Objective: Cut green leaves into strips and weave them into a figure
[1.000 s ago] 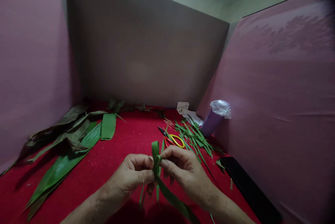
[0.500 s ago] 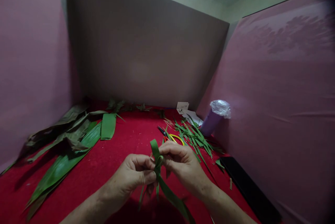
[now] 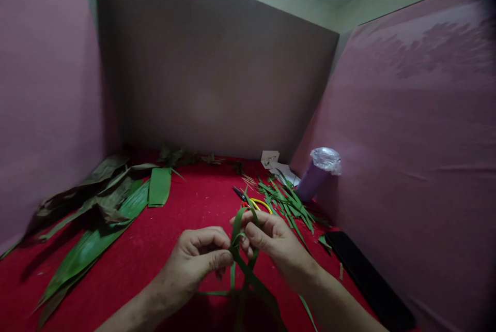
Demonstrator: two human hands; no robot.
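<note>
Both my hands meet low in the middle over the red cloth (image 3: 186, 208). My left hand (image 3: 197, 259) is closed, thumb and fingers pinching a narrow green leaf strip (image 3: 248, 277) at its knot. My right hand (image 3: 271, 241) is closed too, its fingers gripping a loop of the same strip just above the pinch. The strip's loose ends hang down toward me between the wrists. Yellow-handled scissors (image 3: 258, 202) lie just beyond my right hand.
Large green and dried brown leaves (image 3: 101, 208) lie at the left. A heap of cut green strips (image 3: 289, 200) lies at the right, by a purple cup (image 3: 315, 177) with a plastic cover. A black flat object (image 3: 368, 280) lies at the right edge. Pink walls enclose the space.
My right hand has turned and pulled the strip's loop upward and to the right. The strip's tails now hang lower, and my left hand has kept its pinch.
</note>
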